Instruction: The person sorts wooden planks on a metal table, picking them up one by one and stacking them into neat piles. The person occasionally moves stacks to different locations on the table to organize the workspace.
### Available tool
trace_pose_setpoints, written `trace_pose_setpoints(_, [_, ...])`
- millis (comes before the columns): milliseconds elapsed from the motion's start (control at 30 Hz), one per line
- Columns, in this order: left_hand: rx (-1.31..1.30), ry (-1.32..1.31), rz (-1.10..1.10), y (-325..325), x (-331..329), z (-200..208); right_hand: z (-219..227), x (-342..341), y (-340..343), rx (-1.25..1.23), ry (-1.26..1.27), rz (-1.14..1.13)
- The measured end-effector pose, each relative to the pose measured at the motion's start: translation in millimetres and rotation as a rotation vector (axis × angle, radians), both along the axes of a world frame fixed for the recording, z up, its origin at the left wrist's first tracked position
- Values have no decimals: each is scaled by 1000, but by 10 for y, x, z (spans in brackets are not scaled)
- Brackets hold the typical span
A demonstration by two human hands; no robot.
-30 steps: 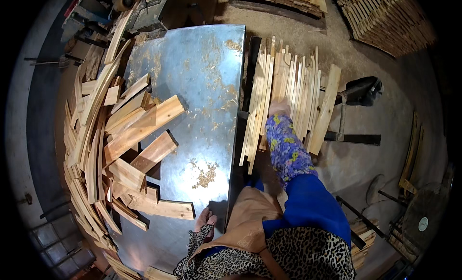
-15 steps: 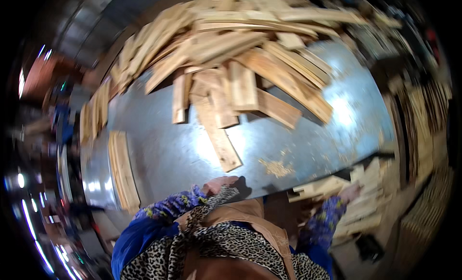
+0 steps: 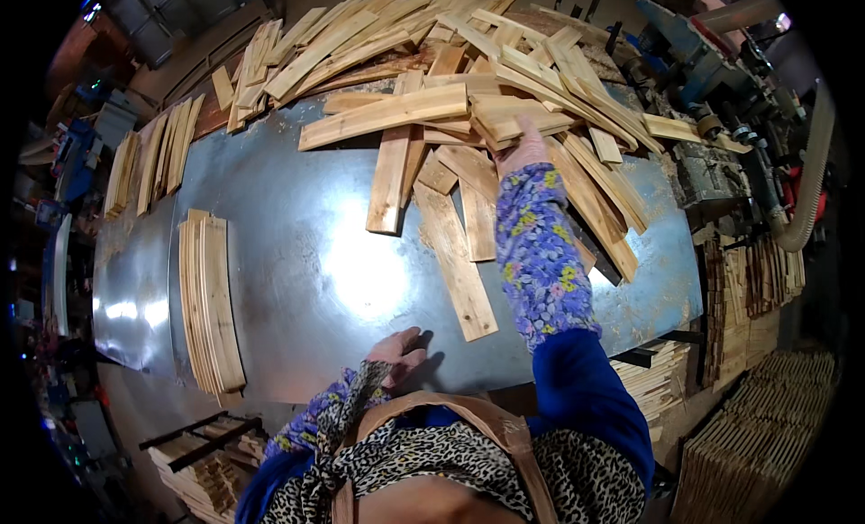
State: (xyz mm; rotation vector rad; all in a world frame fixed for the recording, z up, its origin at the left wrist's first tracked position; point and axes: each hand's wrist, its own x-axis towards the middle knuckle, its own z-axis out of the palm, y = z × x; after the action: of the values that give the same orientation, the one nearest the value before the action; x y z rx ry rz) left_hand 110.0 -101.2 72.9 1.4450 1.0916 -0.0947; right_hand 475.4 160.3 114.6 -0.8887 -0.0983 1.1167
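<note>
My right arm, in a flowered sleeve, stretches across the metal table (image 3: 297, 281) to the heap of boards. At the heap's near side my right hand (image 3: 524, 151) closes on the near edge of a short wooden board (image 3: 515, 118), the thumb to the left and fingers over its top. My left hand (image 3: 396, 355) is near the table's front edge, empty, its fingers loosely apart. Between the hands, a long knotty board (image 3: 455, 267) slants toward me out of the heap. Another pale board (image 3: 387, 114) rests across others left of my right hand.
A neat stack of boards (image 3: 209, 299) stands at the table's left, more boards (image 3: 167, 154) behind it. Machinery with a ribbed hose (image 3: 806, 195) is at the right. Stacked slats (image 3: 757, 434) fill the lower right; other wood (image 3: 194, 470) sits below left.
My right hand has gone from low right, beside the slats, up to the heap and onto a board. Several heap boards lie differently. My left hand stays near the front edge.
</note>
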Motion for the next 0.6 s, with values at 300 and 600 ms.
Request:
trace_pose_setpoints(300, [407,-288,732,769,-1246,-154,-762,-1850,-1726,-253,-263,433])
trace_pose_setpoints(600, [-99,-250,300,834,-1333,-307,-1565,-3256,-2995,-203,-562,726])
